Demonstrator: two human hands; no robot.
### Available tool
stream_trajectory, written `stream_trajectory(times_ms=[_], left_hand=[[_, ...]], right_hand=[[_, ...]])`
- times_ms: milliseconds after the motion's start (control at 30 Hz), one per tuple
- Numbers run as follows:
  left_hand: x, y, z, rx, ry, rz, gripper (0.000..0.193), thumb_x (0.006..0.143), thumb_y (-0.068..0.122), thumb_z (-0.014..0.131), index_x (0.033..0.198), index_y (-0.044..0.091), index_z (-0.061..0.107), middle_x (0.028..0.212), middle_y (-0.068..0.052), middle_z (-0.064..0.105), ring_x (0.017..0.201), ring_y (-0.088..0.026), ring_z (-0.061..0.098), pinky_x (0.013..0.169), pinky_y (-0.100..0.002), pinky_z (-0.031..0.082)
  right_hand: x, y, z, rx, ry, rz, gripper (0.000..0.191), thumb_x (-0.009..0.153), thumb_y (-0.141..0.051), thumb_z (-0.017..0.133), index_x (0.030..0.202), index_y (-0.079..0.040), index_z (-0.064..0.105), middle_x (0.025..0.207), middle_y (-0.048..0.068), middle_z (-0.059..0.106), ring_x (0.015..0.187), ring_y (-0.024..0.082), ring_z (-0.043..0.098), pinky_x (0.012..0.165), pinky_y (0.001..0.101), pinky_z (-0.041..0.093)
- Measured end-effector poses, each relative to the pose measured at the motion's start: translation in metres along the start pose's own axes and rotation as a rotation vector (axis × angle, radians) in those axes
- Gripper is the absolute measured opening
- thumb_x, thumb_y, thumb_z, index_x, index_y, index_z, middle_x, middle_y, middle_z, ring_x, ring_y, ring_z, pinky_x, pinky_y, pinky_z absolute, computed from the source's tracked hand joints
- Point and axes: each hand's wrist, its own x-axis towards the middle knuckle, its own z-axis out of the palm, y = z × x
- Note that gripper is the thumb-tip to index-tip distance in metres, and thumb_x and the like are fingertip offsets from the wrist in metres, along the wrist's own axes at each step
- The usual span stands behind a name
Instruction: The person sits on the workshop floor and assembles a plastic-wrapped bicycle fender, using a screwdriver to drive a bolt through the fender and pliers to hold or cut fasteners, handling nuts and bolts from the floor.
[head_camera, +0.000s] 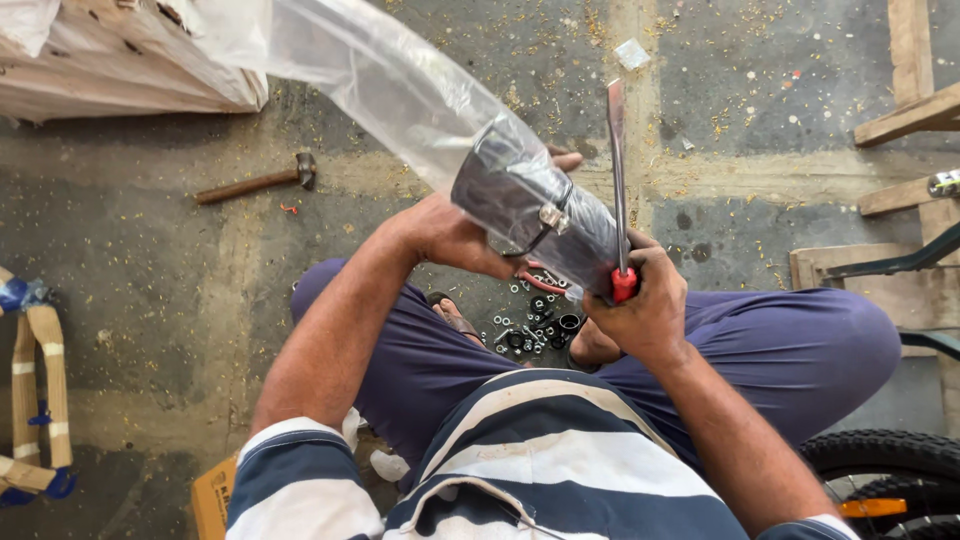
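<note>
My left hand (455, 235) grips a dark curved metal part with a small bracket, wrapped in a clear plastic bag (520, 195), and holds it up over my lap. My right hand (640, 305) holds a flat screwdriver (617, 170) by its red handle, blade pointing up, and also steadies the lower end of the wrapped part. The bag's loose end trails up to the left. On the floor between my legs lies a pile of nuts, washers and small black parts (535, 330).
A hammer (258, 182) lies on the sawdust-strewn concrete floor at the left. Cardboard packing (120, 55) sits at the top left, wooden framing (905, 120) at the right, a bicycle tyre (885, 470) at the bottom right, taped cardboard (35, 400) at the left edge.
</note>
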Motion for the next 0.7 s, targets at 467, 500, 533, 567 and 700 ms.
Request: stream_trajectory(times_ms=[467, 500, 533, 567, 700], left_hand=[[-0.006, 0.047, 0.109, -1.218, 1.275, -0.274, 0.057, 0.086, 0.008, 0.083, 0.134, 0.009, 0.052, 0.122, -0.004, 0.067, 0.115, -0.017, 0.063, 0.104, -0.035, 0.049], [-0.006, 0.036, 0.109, -1.262, 1.278, -0.235, 0.052, 0.087, 0.003, 0.082, 0.131, 0.007, 0.056, 0.12, -0.004, 0.068, 0.113, -0.017, 0.063, 0.104, -0.035, 0.05], [-0.005, 0.025, 0.111, -1.305, 1.276, -0.194, 0.047, 0.089, -0.002, 0.082, 0.129, 0.005, 0.059, 0.118, -0.005, 0.069, 0.11, -0.018, 0.064, 0.103, -0.036, 0.05], [-0.004, 0.017, 0.114, -1.351, 1.269, -0.151, 0.042, 0.09, -0.007, 0.082, 0.126, 0.003, 0.063, 0.116, -0.005, 0.071, 0.108, -0.018, 0.065, 0.102, -0.036, 0.05], [-0.007, 0.002, 0.139, -1.428, 1.295, -0.2, 0.034, 0.088, -0.011, 0.078, 0.116, 0.005, 0.069, 0.114, -0.008, 0.074, 0.105, -0.019, 0.07, 0.099, -0.036, 0.055]], right_hand=[[0.016, 0.034, 0.124, 0.015, 0.172, -0.123, 0.056, 0.075, -0.012, 0.093, 0.108, -0.004, 0.048, 0.127, 0.024, 0.058, 0.109, 0.041, 0.066, 0.089, 0.0474, 0.054], [0.014, 0.036, 0.13, 0.039, 0.152, -0.116, 0.056, 0.075, -0.012, 0.091, 0.108, -0.004, 0.047, 0.128, 0.024, 0.058, 0.109, 0.041, 0.066, 0.088, 0.0477, 0.055], [0.012, 0.037, 0.136, 0.061, 0.136, -0.109, 0.055, 0.074, -0.011, 0.089, 0.108, -0.004, 0.046, 0.129, 0.024, 0.058, 0.109, 0.042, 0.067, 0.088, 0.048, 0.055], [0.009, 0.039, 0.14, 0.08, 0.123, -0.101, 0.055, 0.074, -0.011, 0.087, 0.108, -0.003, 0.046, 0.131, 0.024, 0.058, 0.109, 0.043, 0.067, 0.088, 0.0483, 0.055], [-0.005, 0.044, 0.147, 0.056, 0.063, 0.011, 0.059, 0.075, -0.018, 0.093, 0.106, -0.005, 0.044, 0.129, 0.021, 0.061, 0.1, 0.041, 0.068, 0.078, 0.0482, 0.055]])
